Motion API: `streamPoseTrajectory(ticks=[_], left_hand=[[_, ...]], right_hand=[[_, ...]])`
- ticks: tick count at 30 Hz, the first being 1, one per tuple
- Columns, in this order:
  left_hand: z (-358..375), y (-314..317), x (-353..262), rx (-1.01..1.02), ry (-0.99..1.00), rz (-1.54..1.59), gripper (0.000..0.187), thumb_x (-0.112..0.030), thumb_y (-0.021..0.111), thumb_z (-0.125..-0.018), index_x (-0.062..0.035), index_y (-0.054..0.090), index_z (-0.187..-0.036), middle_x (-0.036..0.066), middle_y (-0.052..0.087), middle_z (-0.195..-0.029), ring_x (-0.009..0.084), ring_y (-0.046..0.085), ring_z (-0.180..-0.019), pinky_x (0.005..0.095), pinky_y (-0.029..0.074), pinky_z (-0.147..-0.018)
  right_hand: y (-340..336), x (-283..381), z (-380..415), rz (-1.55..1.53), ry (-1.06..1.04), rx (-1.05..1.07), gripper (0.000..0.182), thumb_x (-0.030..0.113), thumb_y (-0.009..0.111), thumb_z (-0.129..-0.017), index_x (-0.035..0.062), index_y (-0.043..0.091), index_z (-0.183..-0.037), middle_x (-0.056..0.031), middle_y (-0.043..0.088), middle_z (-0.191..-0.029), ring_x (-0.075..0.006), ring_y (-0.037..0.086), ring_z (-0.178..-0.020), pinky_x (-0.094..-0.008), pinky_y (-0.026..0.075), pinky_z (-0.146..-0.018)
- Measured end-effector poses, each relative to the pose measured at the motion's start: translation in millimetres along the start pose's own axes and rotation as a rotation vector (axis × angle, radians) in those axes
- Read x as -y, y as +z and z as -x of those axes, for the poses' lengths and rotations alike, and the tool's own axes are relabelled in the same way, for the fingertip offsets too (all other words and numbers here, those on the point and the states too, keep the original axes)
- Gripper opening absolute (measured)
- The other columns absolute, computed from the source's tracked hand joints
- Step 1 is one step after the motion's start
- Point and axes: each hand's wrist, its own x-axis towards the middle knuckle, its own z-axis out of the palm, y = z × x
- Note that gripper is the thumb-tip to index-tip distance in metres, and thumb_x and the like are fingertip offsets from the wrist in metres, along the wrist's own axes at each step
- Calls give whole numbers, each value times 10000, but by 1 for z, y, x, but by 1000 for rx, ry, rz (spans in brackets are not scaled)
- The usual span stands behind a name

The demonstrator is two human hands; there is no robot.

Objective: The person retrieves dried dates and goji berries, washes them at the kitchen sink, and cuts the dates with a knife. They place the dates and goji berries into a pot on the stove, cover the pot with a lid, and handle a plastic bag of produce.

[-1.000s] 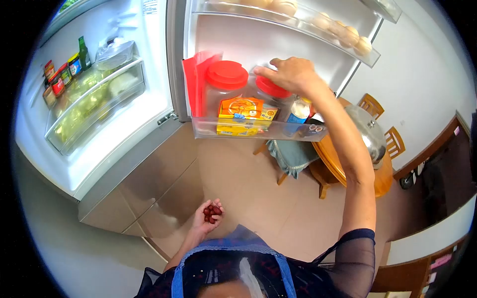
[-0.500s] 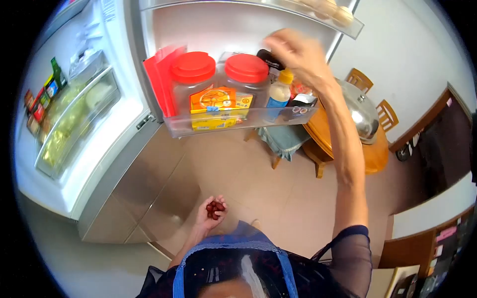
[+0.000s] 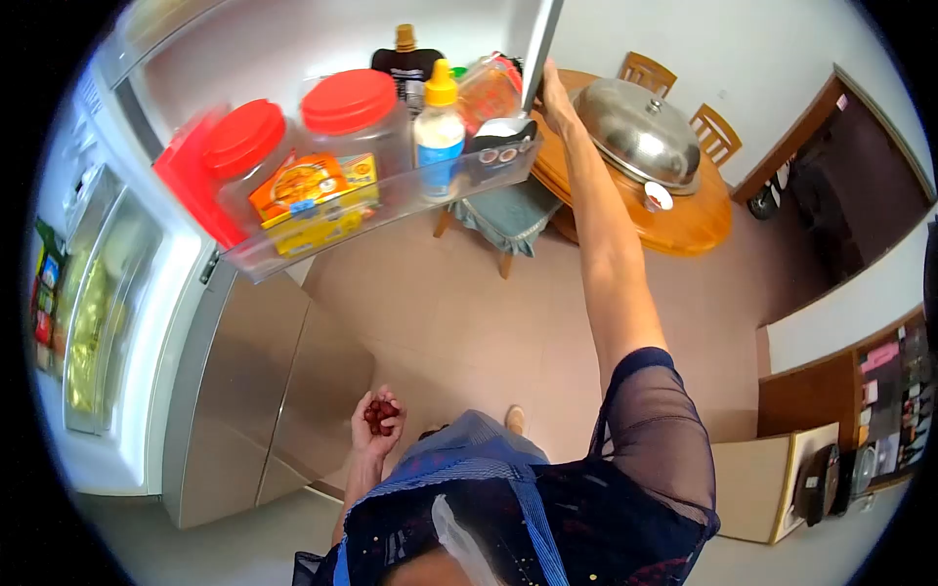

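My left hand (image 3: 374, 430) is low in front of the fridge, its fingers curled around several dark red dates (image 3: 381, 416). At the outer edge of the open refrigerator door (image 3: 543, 49), my right hand (image 3: 555, 103) grips the rim with the arm stretched out; some of its fingers are hidden behind the edge. The door shelf (image 3: 391, 200) carries two red-lidded jars (image 3: 349, 102), an orange and yellow box (image 3: 313, 190), a yellow-capped bottle (image 3: 440, 132) and a dark pouch (image 3: 406, 66).
Beyond the door stands a round wooden table (image 3: 699, 230) with a large metal dome cover (image 3: 640, 127) and a small white cup (image 3: 658, 196). A cloth-covered stool (image 3: 503, 215) is beside it. The lit fridge interior (image 3: 137, 361) opens at left, with bagged vegetables (image 3: 90, 332).
My right hand has moved from above the door shelf to the door's outer edge. The door has swung leftward in view. My left hand still holds the dates.
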Motion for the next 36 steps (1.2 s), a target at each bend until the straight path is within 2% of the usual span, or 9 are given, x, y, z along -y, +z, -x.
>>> streamPoseTrajectory(ticks=[1, 6, 12, 14, 19, 23, 28, 31, 36], left_hand=[[3, 0, 5, -26, 17, 1, 224, -240, 565, -843, -102, 606, -1016, 67, 572, -908, 190, 519, -853, 202, 395, -507], [-29, 8, 68, 15, -56, -68, 231, -241, 550, -851, -74, 610, -999, 86, 580, -917, 205, 525, -882, 206, 417, -528], [-85, 29, 190, 108, -237, -122, 265, -246, 536, -861, -44, 594, -1023, 101, 562, -972, 222, 517, -928, 225, 447, -563], [-99, 16, 220, 28, -298, -82, 268, -255, 533, -858, -39, 564, -1013, 95, 539, -976, 225, 514, -922, 244, 461, -579], [-137, 2, 299, -42, -193, -207, 236, -268, 567, -830, -47, 539, -908, 77, 542, -917, 200, 519, -843, 242, 452, -563], [-161, 10, 341, -33, -35, -370, 224, -256, 567, -832, -50, 540, -915, 76, 544, -916, 197, 520, -839, 240, 448, -555], [-196, 18, 359, -87, 35, -432, 210, -242, 568, -834, -53, 543, -923, 74, 547, -915, 193, 521, -834, 238, 444, -545], [-232, 41, 354, 119, -247, -202, 157, -202, 557, -843, -60, 553, -912, 74, 550, -929, 202, 527, -866, 227, 440, -528], [-313, 83, 355, 35, -264, -188, 118, -84, 561, -826, -94, 570, -943, 72, 551, -896, 208, 527, -885, 188, 411, -432]], right_hand=[[1, 1, 16, 9, -13, -5, 568, 616, 250, -884, 127, 535, -929, -8, 498, -797, -110, 435, -743, -303, 390, -700], [-70, -46, 24, 368, -399, 23, 510, 493, 305, -918, 63, 460, -1144, -138, 493, -1147, -267, 516, -984, -409, 426, -852], [-64, -2, 185, 412, -426, 1, 319, 342, 495, -888, 45, 512, -1000, -129, 586, -909, -276, 579, -816, -354, 464, -716], [-40, 51, 289, 358, -669, -63, 285, 302, 547, -860, 58, 515, -1002, -127, 565, -972, -300, 572, -844, -375, 464, -728], [-50, 72, 397, 14, -612, 461, 324, 254, 548, -841, 48, 491, -1085, -168, 553, -998, -320, 563, -882, -389, 456, -745], [-98, 29, 422, 81, -508, 627, 352, 239, 542, -847, 53, 485, -1141, -172, 551, -1026, -315, 563, -919, -389, 458, -768], [-191, -18, 419, -20, 28, 479, 331, 153, 508, -880, 46, 474, -1191, -95, 574, -1102, -207, 577, -944, -325, 459, -817], [-239, -51, 400, -120, 301, 304, 309, 146, 494, -898, 58, 483, -1194, -51, 578, -1064, -133, 579, -891, -270, 461, -787], [-328, -136, 330, -162, 345, -79, 328, 186, 500, -902, 41, 466, -1194, -63, 588, -1016, -140, 588, -840, -268, 477, -734]])
